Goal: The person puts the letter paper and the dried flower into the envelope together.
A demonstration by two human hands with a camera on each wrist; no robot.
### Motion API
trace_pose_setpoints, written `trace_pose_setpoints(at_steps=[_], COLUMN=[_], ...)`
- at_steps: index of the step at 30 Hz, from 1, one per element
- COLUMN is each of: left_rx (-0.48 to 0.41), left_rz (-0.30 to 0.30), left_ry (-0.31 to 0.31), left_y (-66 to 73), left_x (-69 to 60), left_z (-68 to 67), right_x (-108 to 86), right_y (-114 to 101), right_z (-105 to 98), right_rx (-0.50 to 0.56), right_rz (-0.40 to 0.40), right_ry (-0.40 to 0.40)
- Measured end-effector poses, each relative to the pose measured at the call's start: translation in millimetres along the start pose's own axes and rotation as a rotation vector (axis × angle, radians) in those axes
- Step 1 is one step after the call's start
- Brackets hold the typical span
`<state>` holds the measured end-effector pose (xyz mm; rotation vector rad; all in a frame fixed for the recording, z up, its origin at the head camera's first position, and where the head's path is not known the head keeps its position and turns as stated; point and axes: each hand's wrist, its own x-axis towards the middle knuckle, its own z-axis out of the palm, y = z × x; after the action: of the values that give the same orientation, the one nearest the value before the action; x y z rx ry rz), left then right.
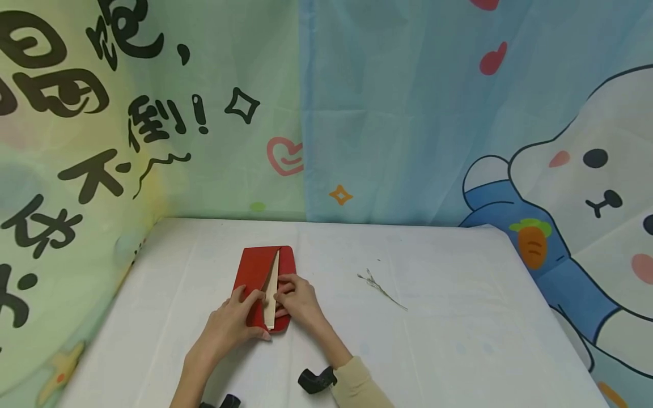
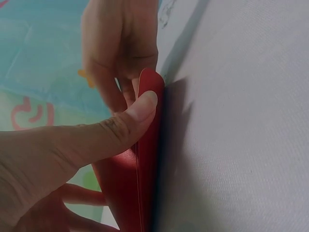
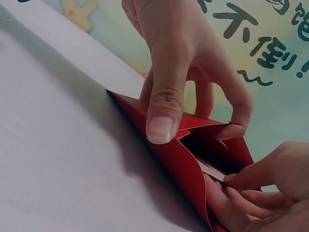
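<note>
A red paper envelope [image 1: 252, 265] lies on the white table, its mouth gaping along the right side. My left hand [image 1: 229, 320] holds it from the left. In the left wrist view, the thumb of that hand presses on the edge of the envelope [image 2: 118, 181]. A cream-coloured paper [image 1: 272, 283] shows in the opening. My right hand [image 1: 302, 301] reaches to the mouth from the right. In the right wrist view, that hand [image 3: 285, 186] pinches the edge of the pale paper [image 3: 211, 170]. Most of the paper is hidden inside the envelope.
A thin dried sprig [image 1: 378, 286] lies on the white table [image 1: 459, 340] to the right of the hands. A printed cloth backdrop [image 1: 382, 113] stands behind and beside the table. Black wrist devices [image 1: 315, 381] show near both wrists.
</note>
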<state>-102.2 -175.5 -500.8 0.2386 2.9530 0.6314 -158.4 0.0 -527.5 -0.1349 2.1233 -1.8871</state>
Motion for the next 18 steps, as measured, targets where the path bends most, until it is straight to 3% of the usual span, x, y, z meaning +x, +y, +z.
trace_pose_setpoints(at_steps=[7, 18], left_rx=[-0.018, -0.013], left_rz=[-0.016, 0.009], left_ry=[-0.011, 0.004], left_y=[-1.1, -2.0], left_x=[0.3, -0.1], left_z=[0.8, -0.1], right_x=[2.7, 5.3], right_y=[0, -1], right_z=[7, 14], right_rx=[0.0, -0.038], right_rz=[0.01, -0.004], right_ry=[0.014, 0.005])
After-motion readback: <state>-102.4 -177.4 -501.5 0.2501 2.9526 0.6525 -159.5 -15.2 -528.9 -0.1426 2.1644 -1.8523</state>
